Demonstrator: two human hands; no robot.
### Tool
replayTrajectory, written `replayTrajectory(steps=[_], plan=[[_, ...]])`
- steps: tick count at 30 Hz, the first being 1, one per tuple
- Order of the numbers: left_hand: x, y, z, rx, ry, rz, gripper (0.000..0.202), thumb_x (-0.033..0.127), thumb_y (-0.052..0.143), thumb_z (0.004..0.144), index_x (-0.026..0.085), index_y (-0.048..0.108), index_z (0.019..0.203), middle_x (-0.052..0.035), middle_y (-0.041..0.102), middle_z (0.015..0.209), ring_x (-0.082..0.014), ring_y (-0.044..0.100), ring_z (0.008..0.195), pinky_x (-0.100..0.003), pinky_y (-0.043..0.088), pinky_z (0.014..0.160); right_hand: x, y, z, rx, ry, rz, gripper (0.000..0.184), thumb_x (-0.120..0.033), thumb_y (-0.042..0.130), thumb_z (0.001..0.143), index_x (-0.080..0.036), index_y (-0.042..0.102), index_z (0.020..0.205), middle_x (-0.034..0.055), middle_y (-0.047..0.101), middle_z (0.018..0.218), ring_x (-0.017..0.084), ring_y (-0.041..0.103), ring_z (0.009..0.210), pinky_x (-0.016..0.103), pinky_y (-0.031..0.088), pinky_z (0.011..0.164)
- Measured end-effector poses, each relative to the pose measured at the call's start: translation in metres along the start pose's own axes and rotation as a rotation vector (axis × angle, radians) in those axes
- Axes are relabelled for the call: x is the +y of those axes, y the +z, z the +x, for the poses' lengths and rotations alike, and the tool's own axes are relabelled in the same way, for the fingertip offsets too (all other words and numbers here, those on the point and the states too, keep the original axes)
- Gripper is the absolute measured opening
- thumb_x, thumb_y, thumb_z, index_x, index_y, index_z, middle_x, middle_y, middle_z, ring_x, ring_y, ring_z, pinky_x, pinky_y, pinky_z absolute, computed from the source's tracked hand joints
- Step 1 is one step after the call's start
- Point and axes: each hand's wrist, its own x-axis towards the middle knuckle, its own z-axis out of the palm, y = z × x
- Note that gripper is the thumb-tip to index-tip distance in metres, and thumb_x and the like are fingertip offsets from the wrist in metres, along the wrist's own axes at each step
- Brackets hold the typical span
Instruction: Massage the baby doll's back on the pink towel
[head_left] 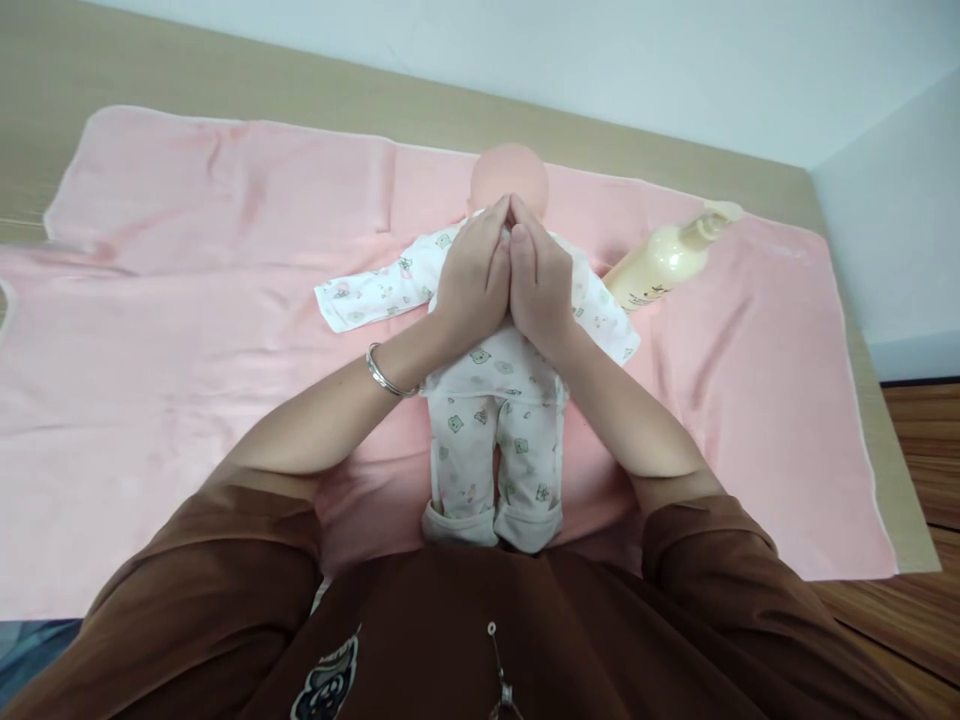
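A baby doll (510, 175) with a bald head lies on its back in a white printed top (487, 370) and matching trousers (525, 450) with turned-up cuffs. Above its chest and lower face, my left hand (472, 265) and my right hand (541, 285) meet, palms facing each other. Their fingers are stretched out straight and the fingertips touch near the doll's head. Nothing shows between the palms, though their inner sides are hidden. The doll's face is mostly covered by my hands. A silver bracelet (384, 372) circles my left wrist.
A pale yellow pump bottle (660, 265) lies tilted at the doll's right-hand side in view, near its sleeve. Under everything spreads a wrinkled pink blanket (225, 400) on a wooden table (315, 75). White walls (675, 60) rise behind and at the right.
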Motion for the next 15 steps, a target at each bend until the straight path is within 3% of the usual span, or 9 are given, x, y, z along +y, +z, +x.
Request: replayTrajectory(steps=[3,6,11,15], plan=[[-0.007,0.000,-0.001,0.032,-0.055,0.105,0.069,0.070,0.015,0.108,0.024,0.064,0.120,-0.0129,0.074,0.114,-0.0295,0.070,0.107,-0.048,0.057,0.102,0.018,0.004,0.004,-0.032,-0.049,-0.135,0.064,-0.048,0.020,0.108,-0.019,0.058,0.150,0.0096,0.072,0.139,0.023,0.067,0.136,0.043,0.053,0.123],[-0.017,-0.003,-0.006,0.024,-0.042,0.127,0.068,0.070,0.017,0.109,0.025,0.063,0.129,-0.0129,0.074,0.126,-0.0294,0.069,0.119,-0.048,0.056,0.110,0.030,0.003,0.004,-0.039,-0.102,-0.230,0.064,-0.044,0.020,0.108,-0.017,0.058,0.153,0.0087,0.066,0.150,0.024,0.062,0.145,0.044,0.049,0.128],[-0.053,-0.008,-0.013,0.024,-0.078,0.189,0.058,0.066,0.032,0.109,0.025,0.065,0.136,-0.0119,0.070,0.145,-0.0296,0.063,0.139,-0.050,0.043,0.129,0.044,-0.009,0.005,-0.142,-0.238,-0.345,0.056,-0.036,0.029,0.106,-0.019,0.069,0.142,0.0055,0.068,0.150,0.024,0.057,0.151,0.045,0.040,0.136],[-0.066,-0.009,-0.014,0.014,-0.092,0.194,0.058,0.065,0.035,0.108,0.024,0.066,0.136,-0.0121,0.070,0.147,-0.0295,0.063,0.141,-0.051,0.040,0.132,0.044,-0.018,0.007,-0.231,-0.194,-0.464,0.054,-0.026,0.034,0.102,-0.022,0.065,0.145,0.0030,0.059,0.161,0.023,0.046,0.161,0.048,0.032,0.140]])
